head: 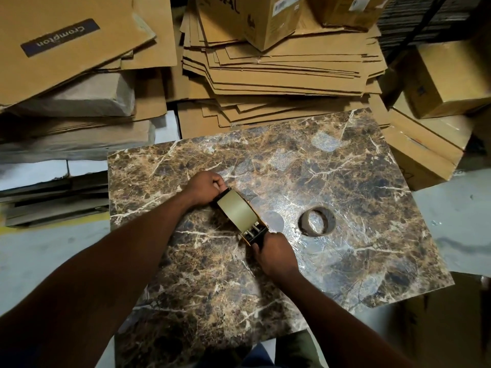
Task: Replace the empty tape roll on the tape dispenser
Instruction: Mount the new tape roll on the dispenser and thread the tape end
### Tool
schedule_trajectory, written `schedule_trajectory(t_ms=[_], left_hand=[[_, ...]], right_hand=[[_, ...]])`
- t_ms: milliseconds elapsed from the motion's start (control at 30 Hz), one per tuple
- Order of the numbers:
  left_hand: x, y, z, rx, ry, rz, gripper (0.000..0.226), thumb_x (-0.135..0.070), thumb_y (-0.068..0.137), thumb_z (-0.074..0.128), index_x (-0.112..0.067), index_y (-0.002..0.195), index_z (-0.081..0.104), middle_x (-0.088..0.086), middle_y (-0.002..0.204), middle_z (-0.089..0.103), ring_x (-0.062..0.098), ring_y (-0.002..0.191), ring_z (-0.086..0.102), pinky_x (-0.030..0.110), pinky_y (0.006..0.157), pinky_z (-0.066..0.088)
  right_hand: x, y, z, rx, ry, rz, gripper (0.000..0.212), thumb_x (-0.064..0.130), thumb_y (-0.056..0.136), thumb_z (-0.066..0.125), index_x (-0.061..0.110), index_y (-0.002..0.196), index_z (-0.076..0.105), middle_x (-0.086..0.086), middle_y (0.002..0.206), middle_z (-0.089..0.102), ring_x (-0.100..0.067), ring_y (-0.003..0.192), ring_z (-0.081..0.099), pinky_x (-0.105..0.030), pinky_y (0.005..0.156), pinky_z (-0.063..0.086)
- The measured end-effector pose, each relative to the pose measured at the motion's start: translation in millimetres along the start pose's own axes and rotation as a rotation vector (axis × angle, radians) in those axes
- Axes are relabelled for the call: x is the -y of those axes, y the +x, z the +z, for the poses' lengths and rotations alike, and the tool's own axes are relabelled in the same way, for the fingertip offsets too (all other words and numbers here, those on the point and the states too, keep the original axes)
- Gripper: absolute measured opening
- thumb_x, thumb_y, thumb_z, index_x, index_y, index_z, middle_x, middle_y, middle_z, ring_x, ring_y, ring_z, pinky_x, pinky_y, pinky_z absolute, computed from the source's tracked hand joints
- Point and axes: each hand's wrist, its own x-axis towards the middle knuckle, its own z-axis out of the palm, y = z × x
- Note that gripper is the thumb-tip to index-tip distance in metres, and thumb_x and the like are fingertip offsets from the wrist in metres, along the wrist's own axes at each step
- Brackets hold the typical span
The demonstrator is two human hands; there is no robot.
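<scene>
A hand-held tape dispenser (254, 233) lies across the middle of a brown marble-patterned slab (358, 181). A full roll of pale tan tape (236, 210) sits in it. My left hand (204, 188) grips the dispenser's far end by the roll. My right hand (275, 254) closes around its near end, by the black rollers. An empty brown cardboard tape core (317, 221) stands on its edge on the slab, a short way right of the dispenser and apart from both hands.
Stacks of flattened cardboard (279, 75) rise behind the slab, with more cardboard sheets (74, 49) at the left. Closed cardboard boxes (446, 75) stand at the right. Grey floor (457, 221) shows at both sides of the slab.
</scene>
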Motion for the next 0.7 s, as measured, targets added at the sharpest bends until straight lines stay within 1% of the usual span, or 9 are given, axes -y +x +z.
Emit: schedule_trajectory(t_ms=[133, 200, 300, 333, 400, 467, 567, 633, 700], left_hand=[[3, -5, 2, -0.095, 0.026, 0.088, 0.022, -0.003, 0.084, 0.075, -0.023, 0.091, 0.069, -0.013, 0.087, 0.066, 0.015, 0.078, 0.062, 0.026, 0.063, 0.041], [10, -8, 1, -0.152, 0.087, 0.132, 0.024, -0.01, 0.086, 0.078, -0.028, 0.089, 0.063, -0.01, 0.092, 0.064, 0.014, 0.082, 0.06, 0.028, 0.065, 0.041], [16, -7, 1, -0.077, 0.155, 0.155, 0.038, -0.004, 0.088, 0.071, -0.041, 0.08, 0.071, -0.001, 0.111, 0.075, 0.023, 0.106, 0.066, 0.038, 0.093, 0.053], [14, -6, -1, -0.038, 0.191, 0.151, 0.04, -0.003, 0.089, 0.071, -0.043, 0.088, 0.078, 0.005, 0.12, 0.074, 0.028, 0.111, 0.067, 0.043, 0.098, 0.055], [12, -4, -3, -0.002, 0.251, 0.153, 0.035, -0.007, 0.091, 0.074, -0.038, 0.105, 0.083, 0.012, 0.133, 0.069, 0.034, 0.116, 0.065, 0.048, 0.096, 0.056], [14, -5, -5, -0.014, 0.285, 0.179, 0.031, -0.015, 0.094, 0.075, -0.039, 0.111, 0.082, 0.01, 0.131, 0.068, 0.032, 0.116, 0.061, 0.046, 0.095, 0.053], [17, -18, -8, -0.063, 0.469, 0.32, 0.024, -0.029, 0.097, 0.071, -0.041, 0.116, 0.079, -0.003, 0.108, 0.06, 0.02, 0.105, 0.05, 0.046, 0.1, 0.038], [21, -25, -9, -0.087, 0.625, 0.402, 0.023, -0.033, 0.096, 0.069, -0.041, 0.116, 0.079, -0.001, 0.12, 0.057, 0.018, 0.113, 0.045, 0.053, 0.109, 0.03], [25, -31, -10, -0.083, 0.727, 0.424, 0.028, -0.035, 0.095, 0.068, -0.041, 0.121, 0.076, 0.002, 0.13, 0.054, 0.021, 0.123, 0.044, 0.055, 0.111, 0.029]], right_hand=[[-1, -4, 1, -0.003, -0.027, -0.001, 0.033, 0.039, 0.097, 0.06, 0.006, 0.101, 0.067, -0.016, 0.092, 0.069, -0.033, 0.091, 0.063, -0.04, 0.073, 0.05], [1, -5, -1, 0.007, -0.032, 0.013, 0.033, 0.039, 0.096, 0.06, 0.007, 0.1, 0.067, -0.016, 0.091, 0.069, -0.034, 0.089, 0.064, -0.04, 0.072, 0.051], [1, -4, -1, 0.024, -0.046, 0.022, 0.035, 0.041, 0.096, 0.059, 0.008, 0.099, 0.068, -0.015, 0.091, 0.07, -0.034, 0.087, 0.066, -0.037, 0.068, 0.05], [2, -3, -2, 0.034, -0.055, 0.021, 0.034, 0.042, 0.097, 0.058, 0.009, 0.1, 0.068, -0.014, 0.091, 0.071, -0.033, 0.086, 0.067, -0.035, 0.065, 0.047], [3, -2, -3, 0.049, -0.07, 0.011, 0.034, 0.041, 0.097, 0.057, 0.009, 0.1, 0.068, -0.012, 0.091, 0.071, -0.031, 0.084, 0.068, -0.032, 0.063, 0.042], [3, -1, -5, 0.059, -0.09, 0.01, 0.034, 0.042, 0.098, 0.055, 0.01, 0.1, 0.067, -0.012, 0.092, 0.071, -0.031, 0.086, 0.068, -0.033, 0.064, 0.044], [6, 0, -6, 0.07, -0.114, 0.021, 0.033, 0.042, 0.098, 0.054, 0.012, 0.102, 0.067, -0.011, 0.094, 0.071, -0.032, 0.088, 0.068, -0.035, 0.067, 0.049], [7, 0, -7, 0.076, -0.125, 0.03, 0.033, 0.042, 0.098, 0.054, 0.012, 0.102, 0.067, -0.01, 0.094, 0.072, -0.031, 0.088, 0.069, -0.036, 0.067, 0.051], [9, 1, -8, 0.081, -0.126, 0.031, 0.031, 0.041, 0.097, 0.055, 0.013, 0.101, 0.067, -0.009, 0.093, 0.072, -0.03, 0.086, 0.069, -0.035, 0.066, 0.051]])
